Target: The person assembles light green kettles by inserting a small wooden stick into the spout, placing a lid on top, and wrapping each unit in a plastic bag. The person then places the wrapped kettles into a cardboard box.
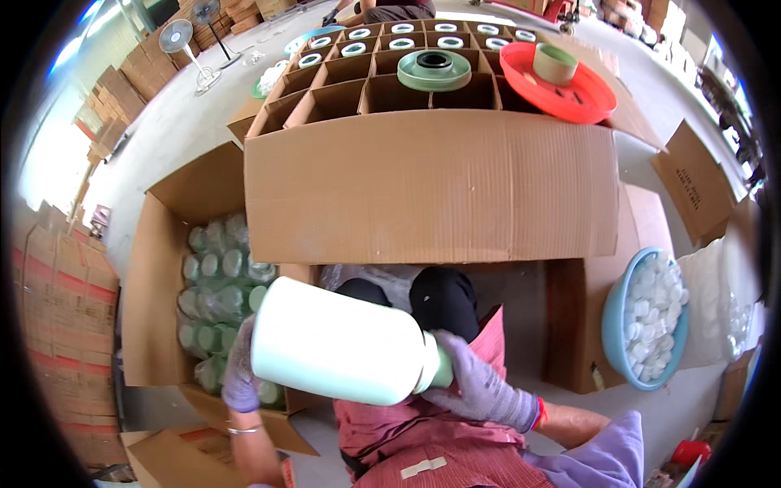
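A large pale mint-green bottle [338,342] lies slantwise across my lap, its wide base up to the left and its neck to the right. My left hand [242,370], in a purple-grey glove, holds the base end; its fingers are mostly hidden behind the bottle. At the neck, my gloved right hand [484,386] is closed round a darker green piece [442,368]. Whether that piece is a cap or part of the neck I cannot tell.
Ahead stands a divided carton [431,187] with several bottle tops in its cells. A green dish [434,75] and red tray [590,96] rest on it. To the left, an open box [154,301] holds wrapped green bottles; to the right, a blue basin [616,325] holds white caps.
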A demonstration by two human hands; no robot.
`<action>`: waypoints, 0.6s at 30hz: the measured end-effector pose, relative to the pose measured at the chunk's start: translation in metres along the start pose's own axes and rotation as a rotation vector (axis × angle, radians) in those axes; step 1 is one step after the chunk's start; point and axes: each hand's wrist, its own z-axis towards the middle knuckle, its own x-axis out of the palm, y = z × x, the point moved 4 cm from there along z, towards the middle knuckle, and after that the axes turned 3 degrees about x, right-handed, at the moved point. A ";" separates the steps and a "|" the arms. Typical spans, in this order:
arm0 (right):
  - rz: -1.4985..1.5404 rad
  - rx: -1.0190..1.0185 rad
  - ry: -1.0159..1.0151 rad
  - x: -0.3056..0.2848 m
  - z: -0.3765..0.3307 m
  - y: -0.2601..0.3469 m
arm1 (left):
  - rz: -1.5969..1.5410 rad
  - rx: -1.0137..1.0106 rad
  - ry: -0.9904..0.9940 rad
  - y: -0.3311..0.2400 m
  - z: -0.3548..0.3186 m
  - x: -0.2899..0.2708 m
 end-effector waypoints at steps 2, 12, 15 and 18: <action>0.015 0.221 0.188 0.006 -0.017 -0.028 | -0.041 0.360 0.313 -0.082 0.065 0.013; -0.684 -0.398 -0.269 -0.134 0.174 0.070 | 0.167 0.567 0.630 -0.067 0.068 0.117; -0.946 -0.544 -0.404 -0.203 0.291 0.066 | 0.096 0.471 0.873 -0.052 0.073 0.167; -0.956 -0.098 -0.047 -0.276 0.375 0.006 | 0.107 0.578 0.783 -0.059 0.076 0.166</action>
